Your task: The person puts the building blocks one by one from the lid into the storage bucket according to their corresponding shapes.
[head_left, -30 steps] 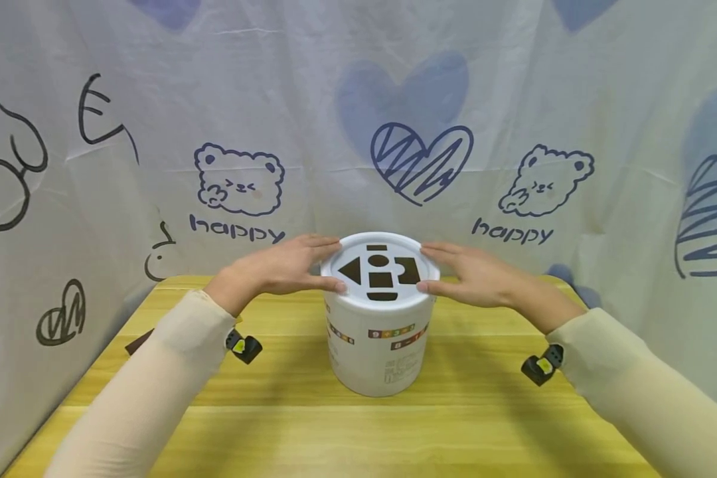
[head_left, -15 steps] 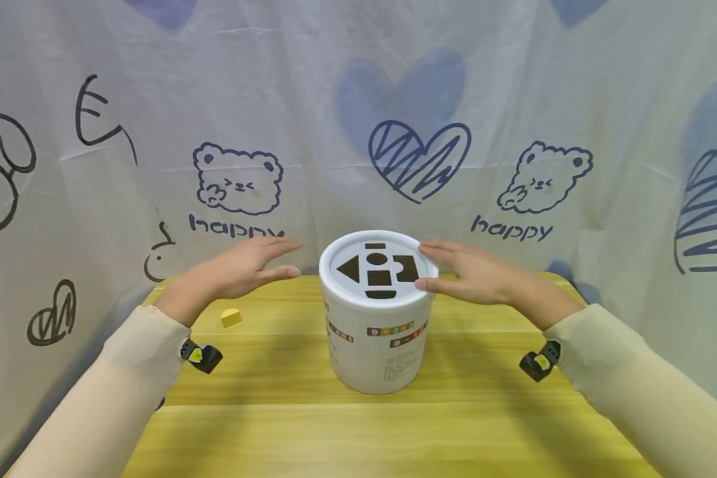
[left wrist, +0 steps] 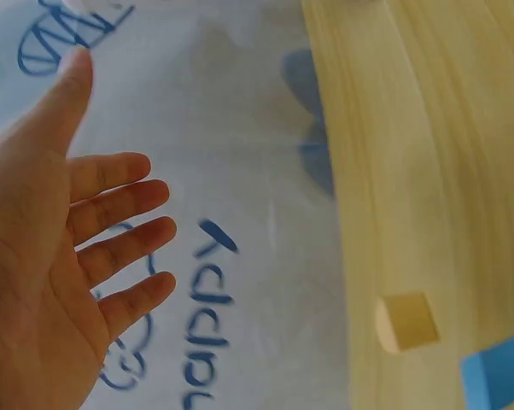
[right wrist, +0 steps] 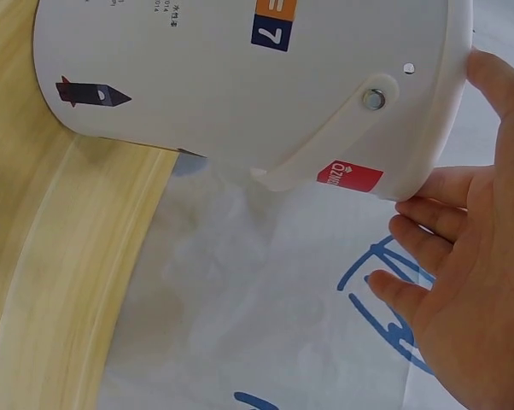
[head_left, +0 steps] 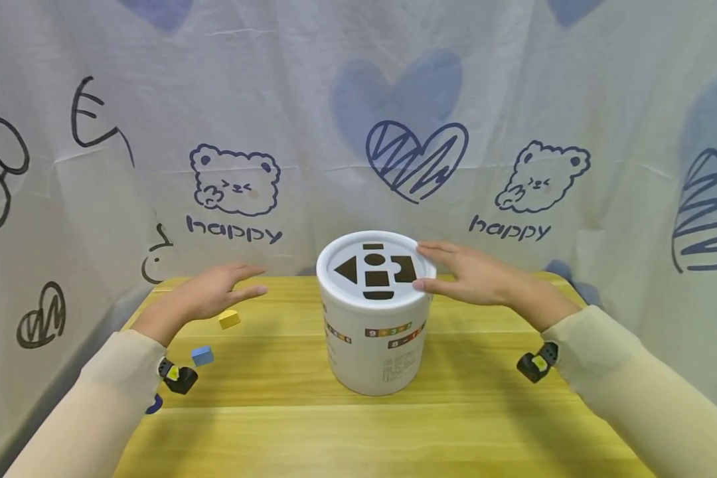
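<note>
- Found the white bucket [head_left: 370, 364] upright near the middle of the bench [head_left: 287, 438], topped by a lid [head_left: 360, 265] with triangular, round, square and other cut-outs.
- Saw the right hand [head_left: 472, 273] at the lid's right edge, touching with thumb and fingertips, fingers mostly straight, not pinching.
- Saw the left hand [head_left: 215, 291] in the air, well apart from the bucket, fingers spread, holding nothing.
- Noted a yellow block [head_left: 230, 319] and a blue block [head_left: 202, 356] left of the bucket, plus a dark blue piece [head_left: 155, 403] partly behind the left sleeve [head_left: 89, 411].
- Judged the bucket stiff and fairly light, probably plastic, with a smooth, likely slippery wall. Could not tell the weight inside.
- Judged best to hold with both palms around the wall, or by the white handle [right wrist: 327, 137] fixed to the side; trusted the lid alone less.
- Read a sum strip [head_left: 388, 330] starting "9+3=", and "=7" on coloured tiles [right wrist: 274, 26].
- Made out a red label [right wrist: 349, 176] with uncertain letters, and a rocket print [right wrist: 95, 94].
- Read "happy" twice on the cloth [head_left: 317, 166].
</note>
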A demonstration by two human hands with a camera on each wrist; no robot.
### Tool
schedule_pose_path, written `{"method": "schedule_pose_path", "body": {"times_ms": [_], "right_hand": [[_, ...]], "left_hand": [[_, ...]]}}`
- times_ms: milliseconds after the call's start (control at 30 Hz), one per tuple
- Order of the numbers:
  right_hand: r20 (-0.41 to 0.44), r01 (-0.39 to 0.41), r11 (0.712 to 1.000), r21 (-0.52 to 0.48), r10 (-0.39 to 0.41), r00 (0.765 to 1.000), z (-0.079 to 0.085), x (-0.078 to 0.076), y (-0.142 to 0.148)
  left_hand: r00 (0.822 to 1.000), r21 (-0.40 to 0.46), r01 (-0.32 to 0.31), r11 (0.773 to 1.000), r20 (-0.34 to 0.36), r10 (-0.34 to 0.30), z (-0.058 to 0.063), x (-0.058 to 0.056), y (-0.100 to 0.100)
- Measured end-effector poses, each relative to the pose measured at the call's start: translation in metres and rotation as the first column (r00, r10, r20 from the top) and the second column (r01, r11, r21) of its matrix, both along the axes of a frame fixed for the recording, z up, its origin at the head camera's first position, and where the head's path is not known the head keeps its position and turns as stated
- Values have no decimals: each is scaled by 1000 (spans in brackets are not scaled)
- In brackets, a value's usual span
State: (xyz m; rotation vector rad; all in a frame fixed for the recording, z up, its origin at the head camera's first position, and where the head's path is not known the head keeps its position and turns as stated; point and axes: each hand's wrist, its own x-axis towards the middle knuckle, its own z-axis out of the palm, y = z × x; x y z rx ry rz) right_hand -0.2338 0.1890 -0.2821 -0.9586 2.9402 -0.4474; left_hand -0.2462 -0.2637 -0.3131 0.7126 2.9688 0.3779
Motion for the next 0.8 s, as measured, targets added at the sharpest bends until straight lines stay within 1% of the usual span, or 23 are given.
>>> {"method": "schedule_pose_path", "body": {"times_ms": [200, 333, 400, 633, 800], "right_hand": [[11, 10, 1000, -7, -10, 1000, 1, 1, -1], [16, 14, 1000, -12, -13, 1000, 0, 1, 0], [15, 14, 1000, -16, -14, 1000, -1, 1, 1], [17, 10, 1000, -25, -9, 1000, -2, 1, 1], [13, 8, 1000, -20, -8, 1000, -2, 1, 1]], "left_hand": [[999, 2, -34, 999, 14, 34, -17, -5, -20], [997, -13, -64, 998, 38, 64, -30, -10, -32], [997, -12, -67, 998, 47, 68, -37, -14, -38], [990, 37, -96, 995, 107, 91, -59, -21, -54], [989, 56, -102, 993, 112, 95, -69, -26, -59]]}}
